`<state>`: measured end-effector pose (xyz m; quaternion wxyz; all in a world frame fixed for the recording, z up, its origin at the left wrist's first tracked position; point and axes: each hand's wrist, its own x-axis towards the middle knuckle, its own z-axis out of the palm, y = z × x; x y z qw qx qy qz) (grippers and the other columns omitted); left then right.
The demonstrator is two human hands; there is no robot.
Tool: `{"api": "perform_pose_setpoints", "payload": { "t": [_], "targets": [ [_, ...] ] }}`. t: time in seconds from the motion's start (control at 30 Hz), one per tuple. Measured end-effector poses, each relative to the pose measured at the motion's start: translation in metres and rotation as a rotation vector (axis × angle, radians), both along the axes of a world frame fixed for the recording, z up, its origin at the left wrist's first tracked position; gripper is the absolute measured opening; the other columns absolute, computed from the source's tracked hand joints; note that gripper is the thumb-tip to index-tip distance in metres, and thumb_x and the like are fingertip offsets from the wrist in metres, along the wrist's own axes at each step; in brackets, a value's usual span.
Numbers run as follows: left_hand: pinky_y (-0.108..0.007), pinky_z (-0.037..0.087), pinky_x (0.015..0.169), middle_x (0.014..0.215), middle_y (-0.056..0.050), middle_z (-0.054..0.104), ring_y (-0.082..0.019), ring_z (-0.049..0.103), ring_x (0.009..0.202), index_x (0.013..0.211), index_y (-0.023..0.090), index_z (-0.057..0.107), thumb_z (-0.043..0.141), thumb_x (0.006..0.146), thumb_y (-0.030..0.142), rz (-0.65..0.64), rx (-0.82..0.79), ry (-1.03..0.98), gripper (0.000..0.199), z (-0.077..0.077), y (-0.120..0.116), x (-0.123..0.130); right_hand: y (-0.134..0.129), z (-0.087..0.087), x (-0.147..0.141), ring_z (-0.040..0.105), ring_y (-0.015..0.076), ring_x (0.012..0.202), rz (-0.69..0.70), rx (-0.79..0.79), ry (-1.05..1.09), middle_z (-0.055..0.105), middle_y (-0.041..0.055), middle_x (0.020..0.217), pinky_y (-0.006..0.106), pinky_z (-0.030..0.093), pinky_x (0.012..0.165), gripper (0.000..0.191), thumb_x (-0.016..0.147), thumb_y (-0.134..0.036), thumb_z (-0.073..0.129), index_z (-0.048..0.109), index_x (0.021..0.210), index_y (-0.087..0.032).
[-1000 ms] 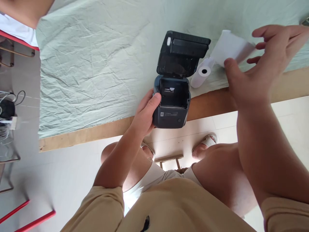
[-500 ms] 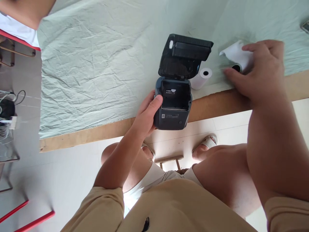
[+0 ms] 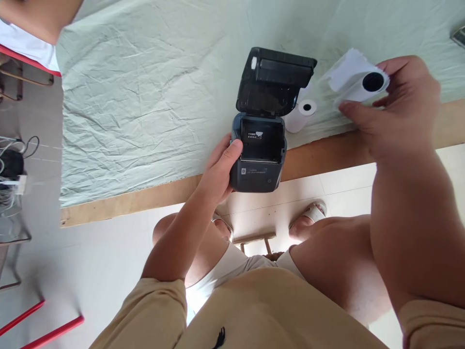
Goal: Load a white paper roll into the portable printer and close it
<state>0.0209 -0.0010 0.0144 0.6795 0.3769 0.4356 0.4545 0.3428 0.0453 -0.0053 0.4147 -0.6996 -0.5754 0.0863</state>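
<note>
My left hand (image 3: 221, 162) grips the left side of a dark portable printer (image 3: 257, 175), thumb on its top edge. The printer's lid (image 3: 274, 82) stands raised, and its paper bay (image 3: 263, 140) holds no roll. Over the table's right part, my right hand (image 3: 403, 104) is closed around a white paper roll (image 3: 358, 80) with a wide black core. A loose flap of its paper hangs out toward the left. Between the printer and that hand, a second white paper roll (image 3: 298, 117) with a small dark core lies on the cloth, partly behind the printer.
A pale green cloth (image 3: 145, 97) covers the table, whose wooden edge (image 3: 127, 206) runs along my side. Another person's arm (image 3: 43, 19) reaches in at top left. Cables (image 3: 10, 179) and red bars (image 3: 54, 332) are at the left, and a dark object (image 3: 459, 36) lies far right.
My right hand has picked up and turned the wide-cored paper roll, so its black core now faces me. The printer in my left hand has shifted slightly up and left.
</note>
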Motion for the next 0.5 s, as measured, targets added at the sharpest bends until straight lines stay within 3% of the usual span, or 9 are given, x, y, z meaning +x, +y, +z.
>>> {"api": "perform_pose_setpoints", "payload": {
  "t": [0.13,0.23,0.33,0.5],
  "targets": [
    [-0.028,0.045,0.041,0.105,-0.006,0.088,-0.026,0.088,0.086,0.107,0.025,0.075,0.079,0.093,0.080,0.000,-0.012,0.008,0.057,0.001,0.000,0.000,-0.004,-0.008,-0.014,0.067,0.0242,0.093,0.109,0.130,0.050,0.069,0.0042,0.108,0.045,0.055,0.084,0.054,0.069,-0.030,0.087,0.054,0.111,-0.031],
    [-0.029,0.041,0.038,0.104,-0.006,0.088,-0.025,0.087,0.083,0.107,0.025,0.075,0.081,0.093,0.078,0.002,-0.012,-0.002,0.055,0.001,0.000,0.000,-0.008,-0.005,-0.016,0.069,0.0281,0.097,0.152,0.063,-0.015,0.073,0.0087,0.113,0.049,0.057,0.089,0.042,0.074,-0.030,0.080,0.061,0.112,-0.031],
    [-0.029,0.042,0.038,0.104,-0.006,0.088,-0.026,0.088,0.083,0.108,0.025,0.076,0.080,0.093,0.078,-0.015,-0.021,-0.015,0.056,0.000,0.000,0.000,-0.013,0.002,-0.016,0.071,0.0313,0.102,0.118,-0.011,-0.152,0.078,0.0125,0.113,0.052,0.058,0.097,0.018,0.083,-0.034,0.078,0.068,0.097,-0.031],
    [-0.030,0.053,0.046,0.106,-0.007,0.088,-0.030,0.090,0.093,0.111,0.025,0.077,0.079,0.092,0.081,-0.034,-0.031,-0.013,0.059,0.000,0.001,-0.002,-0.019,0.011,-0.018,0.073,0.0290,0.099,0.177,-0.139,-0.131,0.081,0.0092,0.113,0.050,0.059,0.095,0.031,0.071,-0.034,0.092,0.074,0.096,-0.030]
  ]
}}
